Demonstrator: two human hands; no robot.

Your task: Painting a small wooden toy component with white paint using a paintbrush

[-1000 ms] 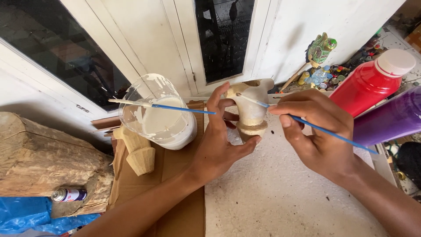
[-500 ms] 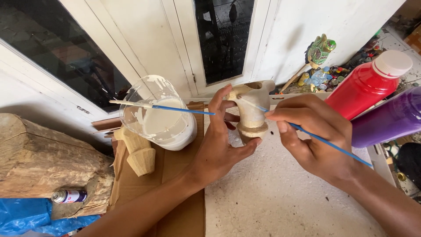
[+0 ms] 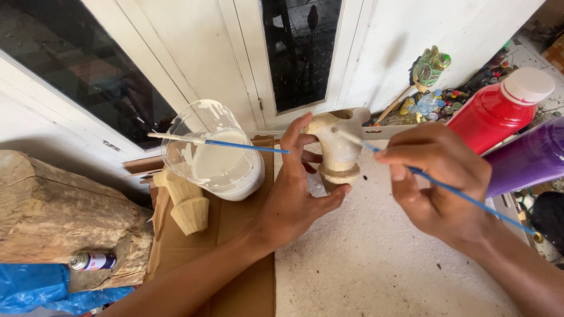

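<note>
White door panels with dark glass close off the background; below them lies a speckled pale floor [image 3: 376, 264] with a cardboard sheet [image 3: 241, 276] on its left part.

Change since the earlier views: my right hand [image 3: 437, 188] has drawn the brush [image 3: 446, 188] back slightly along the carving [image 3: 339, 154], and the bristle tip now rests on the carving's upper part rather than lower on the neck. My left hand [image 3: 294, 194] has kept the same grip. I judge from this that the white coat is being worked upward and that the base is not yet covered; it shows bare wood.

Hand states:
- Left: fingers curled around the carving, thumb under the base, holding it upright above the floor, just right of the cup [image 3: 214, 158].
- Right: fingers pinched narrow on the blue brush handle, mid-shaft.

Count of items:
- Brushes: two. One in my right hand, one resting across the cup rim [image 3: 235, 144].
- Carvings: two. One in my left hand, one unpainted piece [image 3: 185, 202] lying on the cardboard, touching the cup's left side.
- Paint bottles: two, one red [image 3: 499, 111], one purple [image 3: 526, 158], lying side by side at right.
- Cup: one, clear plastic, part full of white paint.
- Log: one [image 3: 59, 217], at far left.
- Spray can: one [image 3: 93, 261], lying against the log.
- Green figurine: one [image 3: 429, 67], by the wall.
</note>
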